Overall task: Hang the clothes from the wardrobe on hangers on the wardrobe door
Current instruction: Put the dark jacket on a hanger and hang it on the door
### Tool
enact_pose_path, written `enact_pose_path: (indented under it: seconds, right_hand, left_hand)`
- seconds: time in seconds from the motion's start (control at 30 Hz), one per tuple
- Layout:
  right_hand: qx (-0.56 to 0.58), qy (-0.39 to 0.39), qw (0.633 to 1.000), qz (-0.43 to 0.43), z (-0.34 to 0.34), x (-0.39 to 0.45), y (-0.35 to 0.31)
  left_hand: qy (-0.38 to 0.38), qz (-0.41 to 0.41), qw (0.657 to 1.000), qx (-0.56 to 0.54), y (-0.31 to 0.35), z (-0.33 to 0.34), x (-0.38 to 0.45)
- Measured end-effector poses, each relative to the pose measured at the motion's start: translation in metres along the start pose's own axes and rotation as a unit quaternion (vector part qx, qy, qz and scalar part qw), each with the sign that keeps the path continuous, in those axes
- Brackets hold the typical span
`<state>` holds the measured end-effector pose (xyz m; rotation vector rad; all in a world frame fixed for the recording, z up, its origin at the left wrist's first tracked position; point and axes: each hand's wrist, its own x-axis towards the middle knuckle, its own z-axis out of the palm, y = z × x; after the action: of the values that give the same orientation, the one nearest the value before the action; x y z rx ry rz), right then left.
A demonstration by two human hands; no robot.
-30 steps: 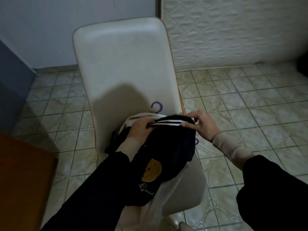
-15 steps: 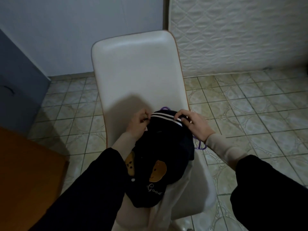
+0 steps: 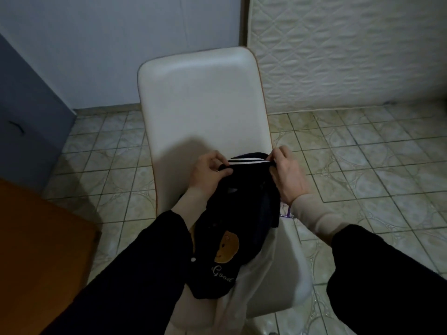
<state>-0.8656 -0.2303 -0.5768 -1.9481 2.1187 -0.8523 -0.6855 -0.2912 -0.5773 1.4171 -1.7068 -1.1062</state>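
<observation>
**Both hands pinch the striped collar of a dark jacket over a white chair**

Both hands are closed on the same garment. The left hand (image 3: 209, 171) has its fingers curled around the left end of the collar, and the right hand (image 3: 287, 176) pinches the right end between thumb and fingers. Between them the collar (image 3: 246, 162) is stretched almost flat; it is dark with two white stripes.

The dark jacket (image 3: 232, 226) hangs down from the collar toward the camera and lies on the seat of the white chair (image 3: 203, 100). On its front there is a yellow-brown bear patch (image 3: 226, 249), and below it the white stitched word "Good". A small white button shows at the left edge of the jacket. Under the jacket a white cloth (image 3: 256, 286) is spread on the seat and falls over its front edge.

Just beside the right wrist, at the right edge of the jacket, a small part of a purple hanger (image 3: 287, 213) comes out; the rest of it is hidden by the fabric.

The chair stands on a tiled floor (image 3: 362, 165). Behind it to the right a quilted mattress (image 3: 338, 49) leans against the wall. At the lower left there is a corner of a wooden table (image 3: 36, 250).
</observation>
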Motion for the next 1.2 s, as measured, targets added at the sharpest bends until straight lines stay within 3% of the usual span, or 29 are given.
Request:
enact_pose_path:
  seconds: [0.2,0.33,0.53,0.67,0.8,0.87,1.1,1.2]
  right_hand:
    - [-0.147,0.059,0.987,-0.003,-0.053,0.039,-0.026]
    - [-0.108,0.022,0.994,0.024,-0.095,0.071,-0.066]
    - [0.071,0.028,0.996,-0.035,-0.167,0.122,-0.141]
    - [0.205,0.017,0.978,-0.023,-0.211,0.146,-0.182]
    - [0.381,-0.028,0.924,0.004,-0.247,0.159,-0.216]
    - [0.423,-0.038,0.905,-0.007,-0.266,0.161,-0.233]
    - [0.350,-0.023,0.932,-0.091,-0.316,0.153,-0.270]
    - [0.250,0.046,0.959,-0.124,-0.324,0.148,-0.280]
  left_hand:
    - [0.067,0.043,0.993,0.092,0.063,-0.043,0.016]
    - [0.108,0.084,0.975,0.178,0.121,-0.088,0.018]
    - [0.139,0.106,0.966,0.189,0.203,-0.163,0.017]
    - [0.168,0.092,0.980,0.061,0.244,-0.205,0.007]
    - [0.173,0.054,0.975,-0.131,0.279,-0.240,-0.005]
    - [0.166,0.064,0.970,-0.165,0.293,-0.255,-0.012]
    - [0.180,0.123,0.974,-0.058,0.329,-0.286,-0.039]
    - [0.213,0.144,0.966,-0.041,0.340,-0.290,-0.049]
